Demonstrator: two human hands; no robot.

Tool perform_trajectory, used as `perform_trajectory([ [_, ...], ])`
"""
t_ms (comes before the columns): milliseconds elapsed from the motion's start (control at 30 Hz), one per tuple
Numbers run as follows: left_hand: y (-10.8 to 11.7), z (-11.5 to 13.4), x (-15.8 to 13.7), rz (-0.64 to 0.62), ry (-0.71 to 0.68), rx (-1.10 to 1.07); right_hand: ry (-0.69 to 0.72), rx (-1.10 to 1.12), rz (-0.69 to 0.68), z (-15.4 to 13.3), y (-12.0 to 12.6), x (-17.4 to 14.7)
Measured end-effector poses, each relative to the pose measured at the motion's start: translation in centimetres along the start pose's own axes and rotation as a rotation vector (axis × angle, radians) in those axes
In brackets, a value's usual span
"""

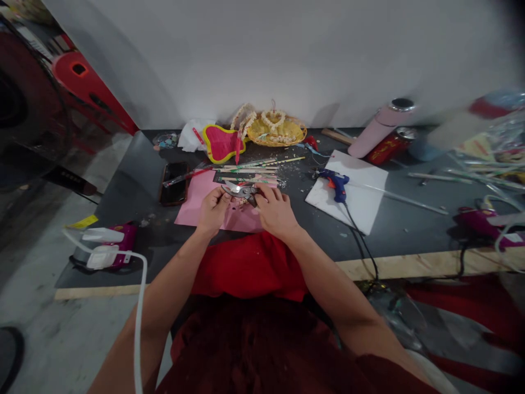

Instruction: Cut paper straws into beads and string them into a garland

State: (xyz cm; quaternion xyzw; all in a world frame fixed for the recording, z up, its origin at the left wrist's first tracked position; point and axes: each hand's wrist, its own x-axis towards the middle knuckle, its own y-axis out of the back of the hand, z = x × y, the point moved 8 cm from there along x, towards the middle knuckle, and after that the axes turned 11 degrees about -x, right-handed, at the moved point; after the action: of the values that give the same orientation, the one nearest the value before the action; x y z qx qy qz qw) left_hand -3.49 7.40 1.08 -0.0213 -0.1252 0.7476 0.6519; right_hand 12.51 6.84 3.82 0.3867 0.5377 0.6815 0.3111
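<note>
My right hand (278, 212) is closed round the handles of small pruning shears (241, 191), whose blades point left. My left hand (213, 212) is in a pinch at the blade end; what sits between its fingertips is too small to make out. Both hands are over a pink sheet (192, 203) scattered with small cut bits. Just beyond them lie several thin patterned sticks (256, 169), partly on the sheet.
A phone (174, 185) lies to the left. Behind are a yellow basket (301, 131) and a pink, yellow-edged piece (221, 143). At right, a blue glue gun (338, 183) rests on a white board (367, 210), near a pink flask (379, 131) and a red can (391, 146).
</note>
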Motion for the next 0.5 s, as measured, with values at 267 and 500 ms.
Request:
perform_trajectory([
  [267, 0.5, -0.1, 0.2, 0.015, -0.002, -0.015, -0.075, 0.132, -0.028, 0.5, -0.8, 0.3],
  [500, 0.3, -0.2, 0.0, -0.010, 0.007, 0.018, -0.124, 0.059, -0.135, 0.4, -1.2, 0.4],
])
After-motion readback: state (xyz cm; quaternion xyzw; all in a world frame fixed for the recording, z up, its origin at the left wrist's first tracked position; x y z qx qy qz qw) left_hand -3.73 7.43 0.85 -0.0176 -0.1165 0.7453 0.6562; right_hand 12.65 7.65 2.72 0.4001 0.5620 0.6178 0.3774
